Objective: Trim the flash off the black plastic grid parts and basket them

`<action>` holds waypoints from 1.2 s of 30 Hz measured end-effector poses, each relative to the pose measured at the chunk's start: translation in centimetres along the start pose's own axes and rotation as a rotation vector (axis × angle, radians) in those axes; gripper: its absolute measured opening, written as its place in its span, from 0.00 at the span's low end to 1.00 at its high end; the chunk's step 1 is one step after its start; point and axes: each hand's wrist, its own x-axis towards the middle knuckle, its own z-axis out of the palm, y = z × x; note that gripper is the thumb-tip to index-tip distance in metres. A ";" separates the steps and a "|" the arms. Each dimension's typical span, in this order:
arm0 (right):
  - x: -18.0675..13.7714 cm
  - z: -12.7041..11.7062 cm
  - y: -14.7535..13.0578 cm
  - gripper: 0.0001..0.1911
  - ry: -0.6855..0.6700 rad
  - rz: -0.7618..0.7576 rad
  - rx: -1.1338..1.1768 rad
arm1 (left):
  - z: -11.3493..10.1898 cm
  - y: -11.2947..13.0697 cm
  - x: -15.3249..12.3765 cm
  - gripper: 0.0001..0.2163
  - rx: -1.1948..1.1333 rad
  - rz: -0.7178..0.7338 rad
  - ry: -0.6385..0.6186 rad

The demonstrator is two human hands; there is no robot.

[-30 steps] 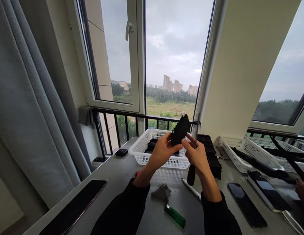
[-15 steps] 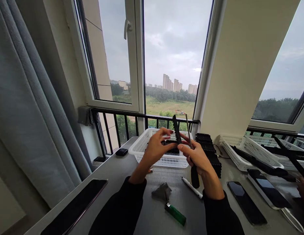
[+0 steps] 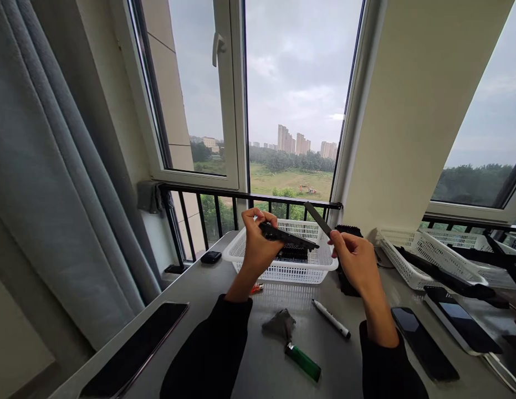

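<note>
My left hand (image 3: pixel 256 244) is closed on a flat black toothed plastic part (image 3: pixel 289 236), held nearly level above a white basket (image 3: pixel 278 270). My right hand (image 3: pixel 354 259) grips a screwdriver (image 3: pixel 319 219), its shaft pointing up and left toward the part's right end. Both hands hover over the grey table (image 3: pixel 249 354). More black parts lie inside the basket, and a stack of black parts (image 3: pixel 348 230) sits just behind my right hand.
On the table lie a green lighter (image 3: pixel 303 362), a grey cloth (image 3: pixel 278 323), a white marker (image 3: pixel 331 318), a small red item (image 3: pixel 256 288), phones (image 3: pixel 424 343) and a dark tablet (image 3: pixel 135 349). More white baskets (image 3: pixel 424 255) stand at right. A curtain hangs at left.
My left hand has turned the black part from upright to nearly flat. My right hand has drawn away from it to the right and tilted the screwdriver leftward.
</note>
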 end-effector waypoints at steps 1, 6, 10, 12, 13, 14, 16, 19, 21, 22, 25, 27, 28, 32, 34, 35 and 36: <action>-0.2 -0.1 -0.5 0.31 0.007 -0.034 -0.043 | 0.0 0.1 -0.1 0.28 0.005 -0.005 -0.003; -1.1 0.3 -2.4 0.29 -0.065 -0.161 -0.190 | 0.4 1.0 -0.5 0.29 0.008 -0.017 -0.009; -0.9 0.8 -1.6 0.29 -0.116 -0.196 -0.256 | 0.6 1.4 -0.7 0.30 -0.004 0.026 -0.006; -0.7 0.5 -0.6 0.29 -0.118 -0.195 -0.273 | 0.5 1.2 -0.5 0.31 -0.007 0.033 0.006; -0.5 0.2 -0.1 0.28 -0.116 -0.190 -0.281 | 0.4 1.0 -0.4 0.31 -0.005 0.034 0.013; -0.5 -0.2 0.3 0.28 -0.112 -0.181 -0.288 | 0.3 0.7 -0.3 0.31 -0.002 0.035 0.021; -0.4 -0.9 0.7 0.27 -0.090 -0.161 -0.292 | 0.2 0.2 -0.1 0.31 0.009 0.036 0.033; -0.5 -1.3 0.0 0.29 -0.032 -0.164 -0.240 | 0.1 -0.3 0.0 0.31 0.027 0.035 0.040; -0.6 -0.8 -0.7 0.29 -0.016 -0.184 -0.217 | 0.2 -0.3 -0.1 0.30 0.026 0.027 0.020; -0.6 -0.5 -0.8 0.29 -0.024 -0.188 -0.218 | 0.3 -0.2 -0.2 0.30 0.024 0.029 0.008; -0.3 0.2 -0.2 0.28 -0.096 -0.165 -0.231 | 0.4 0.1 -0.4 0.30 0.031 0.076 -0.013; -0.2 0.0 0.7 0.28 -0.135 -0.139 -0.226 | 0.2 0.0 -0.3 0.30 0.041 0.106 -0.014; -0.1 -0.3 1.0 0.29 -0.139 -0.128 -0.224 | 0.1 -0.1 -0.3 0.31 0.041 0.108 -0.012; -0.3 -1.2 0.6 0.29 -0.093 -0.127 -0.169 | -0.1 -0.7 -0.1 0.32 0.019 0.078 -0.007; -0.4 -1.0 -0.1 0.29 -0.076 -0.152 -0.133 | 0.0 -0.7 -0.2 0.32 0.014 0.089 -0.027; -0.4 -0.7 -0.3 0.29 -0.080 -0.164 -0.130 | 0.1 -0.7 -0.2 0.31 0.020 0.106 -0.037; -0.4 -0.5 -0.3 0.28 -0.095 -0.172 -0.139 | 0.2 -0.6 -0.3 0.31 0.031 0.129 -0.048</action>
